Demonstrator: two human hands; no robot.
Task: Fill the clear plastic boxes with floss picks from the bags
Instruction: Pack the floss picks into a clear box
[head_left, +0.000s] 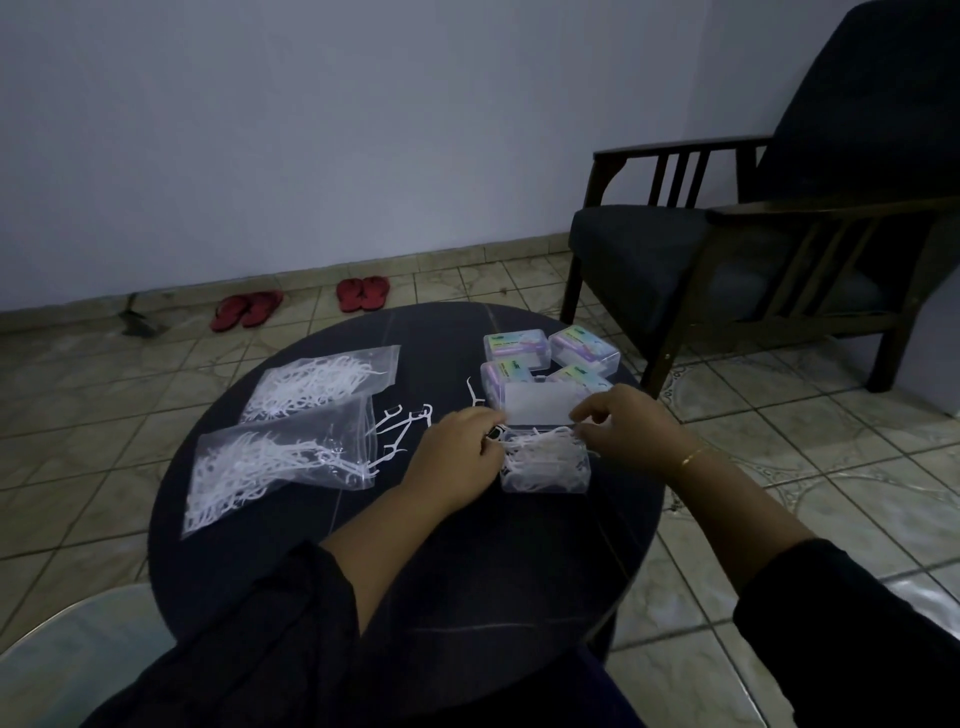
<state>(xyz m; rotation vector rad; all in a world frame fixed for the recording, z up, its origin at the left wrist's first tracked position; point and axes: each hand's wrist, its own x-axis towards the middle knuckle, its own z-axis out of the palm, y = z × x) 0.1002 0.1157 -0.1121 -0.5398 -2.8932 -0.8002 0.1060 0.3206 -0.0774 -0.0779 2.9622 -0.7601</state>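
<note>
A clear plastic box (545, 465) lies open on the round dark table (457, 561), its lid (540, 404) tipped back, white floss picks heaped inside. My left hand (460, 457) rests at the box's left edge, fingers curled on picks there. At the right rim, my right hand (623, 423) pinches picks. Two clear zip bags of floss picks lie to the left, one near (275, 462) and one farther (324, 382). A few loose picks (400, 426) lie between the near bag and my left hand.
Several closed, labelled boxes (550, 353) are grouped behind the open one. A dark armchair (753, 223) stands at the right on the tiled floor. Two pairs of red sandals (301, 304) lie by the wall. A pale rounded surface (67, 654) shows bottom left.
</note>
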